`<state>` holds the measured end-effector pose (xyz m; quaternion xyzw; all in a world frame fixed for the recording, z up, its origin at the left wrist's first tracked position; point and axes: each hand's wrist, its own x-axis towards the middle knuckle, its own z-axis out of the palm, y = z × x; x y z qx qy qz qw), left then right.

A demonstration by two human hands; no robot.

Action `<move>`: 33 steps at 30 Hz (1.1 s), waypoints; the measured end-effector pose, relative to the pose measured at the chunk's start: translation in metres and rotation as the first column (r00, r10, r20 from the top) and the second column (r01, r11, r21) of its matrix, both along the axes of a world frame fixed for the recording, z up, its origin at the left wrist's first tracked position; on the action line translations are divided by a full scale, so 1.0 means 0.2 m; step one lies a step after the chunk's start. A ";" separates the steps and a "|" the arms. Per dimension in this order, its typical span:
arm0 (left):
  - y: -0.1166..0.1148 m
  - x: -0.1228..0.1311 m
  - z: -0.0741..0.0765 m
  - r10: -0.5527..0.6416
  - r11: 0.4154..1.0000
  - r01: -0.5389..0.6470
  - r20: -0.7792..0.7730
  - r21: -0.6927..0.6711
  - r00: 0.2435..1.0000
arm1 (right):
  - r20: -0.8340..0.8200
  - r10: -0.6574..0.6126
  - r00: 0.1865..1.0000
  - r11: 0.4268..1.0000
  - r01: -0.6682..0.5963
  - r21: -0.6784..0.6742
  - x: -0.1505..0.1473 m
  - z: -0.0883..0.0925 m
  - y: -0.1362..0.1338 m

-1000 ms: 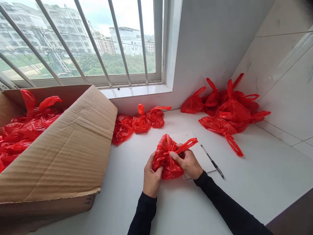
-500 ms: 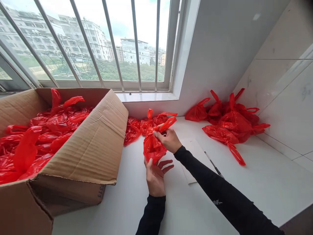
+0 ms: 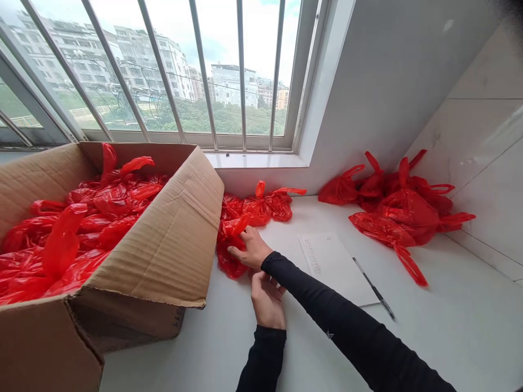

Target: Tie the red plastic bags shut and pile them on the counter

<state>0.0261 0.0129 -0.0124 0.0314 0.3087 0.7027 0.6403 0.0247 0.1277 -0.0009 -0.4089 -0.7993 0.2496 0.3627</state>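
A knotted red plastic bag is low by the counter beside the cardboard box. My right hand is on its upper side, thumb and fingers closed about the gathered plastic. Just below, my left hand is open, palm up and away from the bag, with its fingertips partly hidden behind my right wrist. Behind the held bag, more red bags lie against the wall under the window sill.
The open cardboard box, full of red bags, takes up the left side. A notepad with handwriting and a black pen lie right of centre. A pile of red bags sits in the right corner. Window bars stand behind.
My right hand has carried the red bag left and down, to beside the box. The left hand has come away from under it. The notepad is now more fully in sight.
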 end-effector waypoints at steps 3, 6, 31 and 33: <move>0.00 -0.01 -0.01 0.017 1.000 -0.017 0.007 0.000 1.000 | 0.020 0.066 0.998 0.998 -0.066 -0.006 -0.02 0.02 -0.03; 0.00 -0.02 -0.01 0.018 1.000 -0.018 0.008 0.004 1.000 | 0.019 0.090 0.996 0.996 -0.090 -0.024 -0.04 0.08 -0.06; 0.03 -0.04 0.01 -0.105 0.994 0.106 -0.017 0.023 0.994 | 0.009 0.006 1.000 0.963 -0.003 -0.268 0.03 0.16 -0.19; 0.05 -0.05 0.02 -0.065 0.998 0.066 -0.031 0.023 0.997 | -0.058 -0.034 0.998 0.965 0.018 -0.261 0.10 0.17 -0.15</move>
